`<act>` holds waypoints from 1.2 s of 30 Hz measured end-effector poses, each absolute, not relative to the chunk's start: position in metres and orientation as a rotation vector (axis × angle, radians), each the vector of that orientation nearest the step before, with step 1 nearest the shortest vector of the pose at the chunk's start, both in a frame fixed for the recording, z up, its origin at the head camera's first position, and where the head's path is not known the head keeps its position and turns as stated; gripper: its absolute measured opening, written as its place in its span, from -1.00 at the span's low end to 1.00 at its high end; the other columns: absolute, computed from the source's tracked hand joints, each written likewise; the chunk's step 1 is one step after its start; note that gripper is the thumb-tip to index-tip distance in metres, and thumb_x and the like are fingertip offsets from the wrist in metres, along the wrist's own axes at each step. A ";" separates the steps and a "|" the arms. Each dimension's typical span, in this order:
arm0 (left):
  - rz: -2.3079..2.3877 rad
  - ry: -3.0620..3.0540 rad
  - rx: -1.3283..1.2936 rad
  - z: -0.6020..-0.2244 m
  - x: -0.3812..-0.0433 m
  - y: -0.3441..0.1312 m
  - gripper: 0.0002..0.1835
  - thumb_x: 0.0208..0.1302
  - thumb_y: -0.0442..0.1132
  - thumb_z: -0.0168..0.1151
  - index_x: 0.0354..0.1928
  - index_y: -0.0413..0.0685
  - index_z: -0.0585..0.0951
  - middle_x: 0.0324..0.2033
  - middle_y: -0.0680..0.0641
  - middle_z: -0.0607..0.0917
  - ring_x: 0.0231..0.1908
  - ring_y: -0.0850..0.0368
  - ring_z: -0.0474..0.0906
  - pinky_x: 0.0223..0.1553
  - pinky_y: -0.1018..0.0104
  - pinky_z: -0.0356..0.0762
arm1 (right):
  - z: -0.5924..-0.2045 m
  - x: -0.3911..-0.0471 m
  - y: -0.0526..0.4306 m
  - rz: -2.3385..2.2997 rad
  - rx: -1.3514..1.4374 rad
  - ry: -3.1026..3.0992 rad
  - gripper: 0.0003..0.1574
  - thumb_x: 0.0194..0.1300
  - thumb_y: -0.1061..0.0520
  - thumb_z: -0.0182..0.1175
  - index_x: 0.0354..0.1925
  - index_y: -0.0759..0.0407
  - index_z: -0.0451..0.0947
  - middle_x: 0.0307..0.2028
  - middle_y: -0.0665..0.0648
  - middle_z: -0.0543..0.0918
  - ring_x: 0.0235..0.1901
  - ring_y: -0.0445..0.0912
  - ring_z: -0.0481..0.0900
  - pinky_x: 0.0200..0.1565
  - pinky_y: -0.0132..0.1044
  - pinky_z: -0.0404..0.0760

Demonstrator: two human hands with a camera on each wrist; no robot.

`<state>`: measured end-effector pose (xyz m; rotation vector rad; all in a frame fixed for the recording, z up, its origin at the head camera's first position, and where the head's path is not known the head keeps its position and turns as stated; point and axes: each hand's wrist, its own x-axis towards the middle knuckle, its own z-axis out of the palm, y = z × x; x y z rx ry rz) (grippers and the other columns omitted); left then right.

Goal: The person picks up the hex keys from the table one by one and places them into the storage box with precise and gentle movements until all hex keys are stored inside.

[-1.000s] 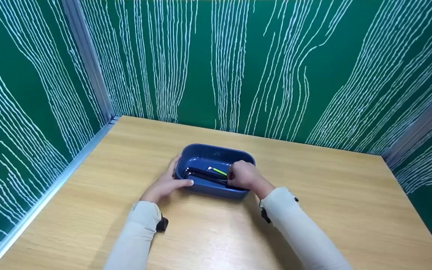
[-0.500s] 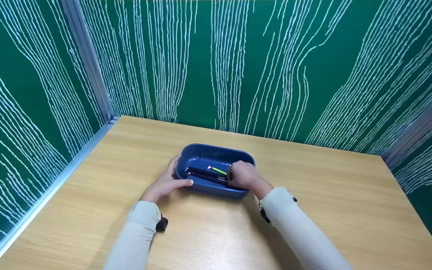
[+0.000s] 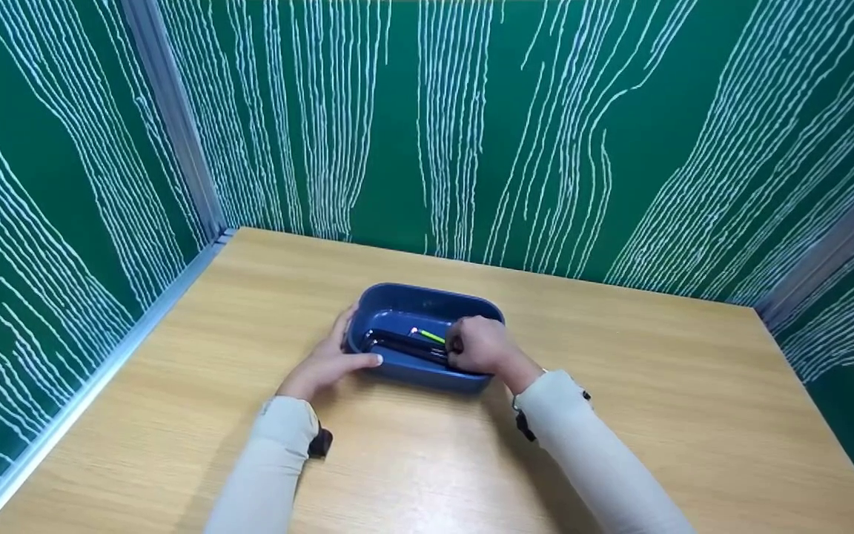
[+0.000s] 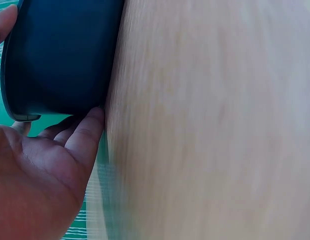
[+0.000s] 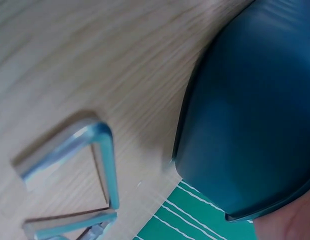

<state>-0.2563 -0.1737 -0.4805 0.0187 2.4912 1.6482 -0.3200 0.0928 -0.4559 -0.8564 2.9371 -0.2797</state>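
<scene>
Left hand (image 3: 327, 363) opened out at the left end of a dark blue bin (image 3: 427, 377), fingers reaching along the outside of the end wall, thumb laid straight over the near rim. In the left wrist view, fingers (image 4: 86, 131) extended, with a tip against the bin low down, beside the table.

Right hand (image 3: 482, 345) down inside the right end of the bin, fingers curled under and mostly hidden by the knuckles. Placed over the right-hand ends of a long black item (image 3: 401, 343) and a thin lime-green item (image 3: 433, 337); cannot tell whether gripping either one. In the right wrist view, just a patch of skin past the bin's rim.

Long black item lying slantwise inside the bin, towards the near side; lime-green item just beyond, partly covered by the right hand. Bin upright on the wooden table (image 3: 397, 467), between both hands. Pale sleeves (image 3: 260, 467) on both arms. Behind, green panels (image 3: 390, 185) with wavy white lines.
</scene>
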 end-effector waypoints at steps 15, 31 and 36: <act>1.637 2.504 0.008 -0.482 -0.257 -0.174 0.06 -0.30 0.15 0.39 0.24 0.62 -0.08 0.30 0.02 0.06 0.27 -0.06 0.00 0.20 -0.15 -0.04 | -0.461 -0.320 0.096 -0.318 -0.912 3.014 -0.51 -0.10 -0.26 0.21 -0.18 -0.09 0.55 -0.33 -0.09 0.54 -0.39 -0.20 0.39 -0.27 -0.25 0.47; 1.563 2.686 0.050 -0.472 -0.254 -0.167 0.09 -0.31 0.08 0.42 0.30 0.35 -0.03 0.25 0.08 0.21 0.20 0.08 0.16 0.19 -0.08 0.09 | -0.456 -0.320 0.091 -0.264 -0.843 2.965 -0.42 -0.09 -0.28 0.21 -0.08 -0.11 0.49 -0.20 -0.02 0.54 -0.26 -0.11 0.42 -0.03 -0.09 0.43; 1.436 2.837 0.142 -0.469 -0.255 -0.159 0.25 -0.50 0.32 0.38 0.32 0.21 -0.05 0.24 0.06 0.22 0.17 0.10 0.20 0.18 -0.02 0.14 | -0.458 -0.318 0.093 -0.308 -0.851 2.985 -0.45 -0.09 -0.26 0.21 -0.10 -0.12 0.50 -0.21 -0.03 0.56 -0.23 -0.12 0.44 -0.03 -0.09 0.44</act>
